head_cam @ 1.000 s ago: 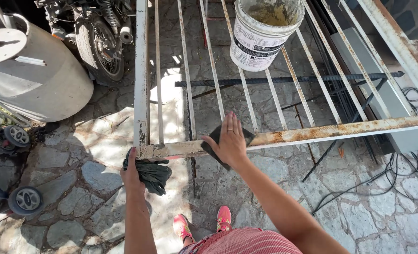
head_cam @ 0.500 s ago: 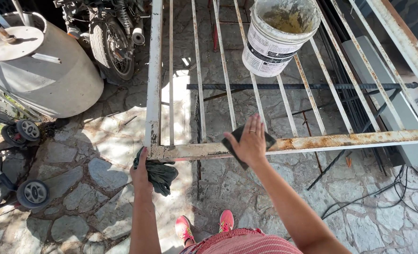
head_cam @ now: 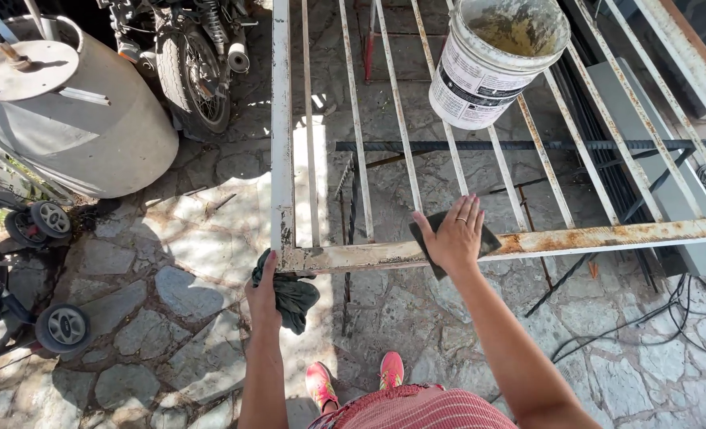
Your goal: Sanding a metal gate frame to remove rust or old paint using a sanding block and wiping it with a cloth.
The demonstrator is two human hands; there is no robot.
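Two hands — right hand spread flat on dark pad; left hand clutching rag.

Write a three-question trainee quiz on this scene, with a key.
1. True or false: the right hand presses a dark pad flat on the rusty rail.
2. What does the left hand grip at the frame's corner? A) a brush B) a dark rag C) a hammer
3. Fill in: the white bucket stands on the frame's ____.

Key: 1 true; 2 B; 3 bars.
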